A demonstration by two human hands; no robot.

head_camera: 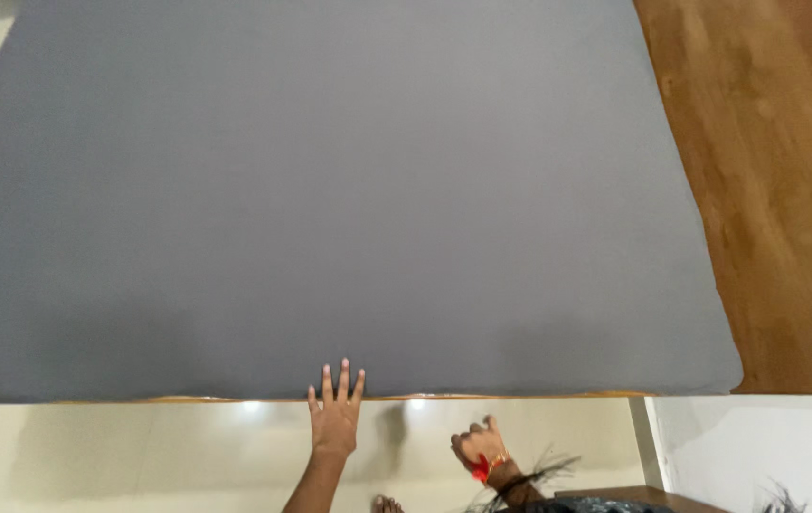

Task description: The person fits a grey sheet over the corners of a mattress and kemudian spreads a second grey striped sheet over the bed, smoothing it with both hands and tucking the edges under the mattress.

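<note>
Lying smooth, plain grey sheet [330,190] under left hand [335,418].

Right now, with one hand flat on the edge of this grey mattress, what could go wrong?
Only the left hand presses the grey mattress at its near edge; the right hand is curled and off it, so the mattress may shift unevenly. A bare foot near the edge on the glossy floor could slip or get bumped.

A brown wooden panel [776,190] lies far right of the hands; glossy cream tiled floor [140,456] spreads beneath them.
</note>
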